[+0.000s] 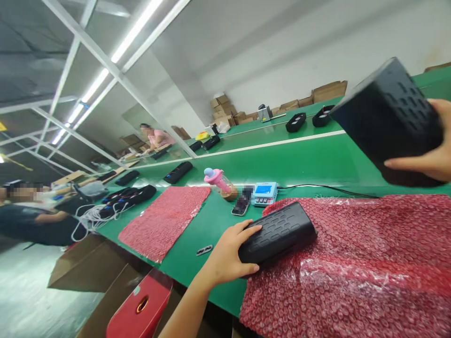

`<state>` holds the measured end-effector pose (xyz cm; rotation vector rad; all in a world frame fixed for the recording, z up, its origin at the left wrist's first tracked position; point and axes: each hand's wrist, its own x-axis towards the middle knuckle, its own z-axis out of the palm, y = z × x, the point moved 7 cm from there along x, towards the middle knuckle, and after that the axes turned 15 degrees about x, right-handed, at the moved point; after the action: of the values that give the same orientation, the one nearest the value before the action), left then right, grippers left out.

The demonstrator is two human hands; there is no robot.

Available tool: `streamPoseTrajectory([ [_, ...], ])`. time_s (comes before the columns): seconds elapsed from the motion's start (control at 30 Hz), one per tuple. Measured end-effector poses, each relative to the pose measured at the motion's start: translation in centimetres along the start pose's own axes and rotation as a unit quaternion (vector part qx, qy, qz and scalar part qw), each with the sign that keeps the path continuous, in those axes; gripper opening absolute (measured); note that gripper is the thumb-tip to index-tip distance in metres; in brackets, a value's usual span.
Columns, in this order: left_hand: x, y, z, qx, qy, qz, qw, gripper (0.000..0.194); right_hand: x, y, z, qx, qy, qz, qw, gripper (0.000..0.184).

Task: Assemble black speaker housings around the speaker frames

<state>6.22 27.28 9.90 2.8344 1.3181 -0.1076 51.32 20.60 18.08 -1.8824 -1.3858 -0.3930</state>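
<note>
My left hand (pixel 230 253) is closed around the near end of a black speaker housing (pixel 278 230) with rows of oblong slots. That housing rests on the edge of a red bubble-wrap sheet (pixel 352 291). Up at the right, my right hand (pixel 433 150) grips a second black housing (pixel 391 122), raised above the bench and tilted, its slotted face turned toward the right. Part of the right hand is cut off by the frame's edge. A small grey slotted strip (pixel 204 250) lies on the green bench left of my left hand.
Beyond the hands stand a light-blue device (pixel 265 193) with a cable, a phone (pixel 242 204) and a pink-topped bottle (pixel 221 184). Another bubble-wrap sheet (pixel 165 220) lies left. Black housings (pixel 178 172) line the green bench. Two people (pixel 160 138) sit farther left. Cardboard boxes (pixel 88 263) stand below.
</note>
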Motion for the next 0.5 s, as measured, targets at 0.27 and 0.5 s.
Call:
streamPoseTrajectory([
  [0.27,-0.2,-1.5,2.5,-0.044,-0.043,-0.003,0.998,0.088,8.3,5.1,8.4,-0.126,-0.147,0.134,0.972,0.095],
  [0.5,-0.4,-1.5,3.4,-0.016,-0.063,0.001,0.998,0.09,7.9,10.2,14.1,-0.052,-0.204,0.224,0.952,0.072],
])
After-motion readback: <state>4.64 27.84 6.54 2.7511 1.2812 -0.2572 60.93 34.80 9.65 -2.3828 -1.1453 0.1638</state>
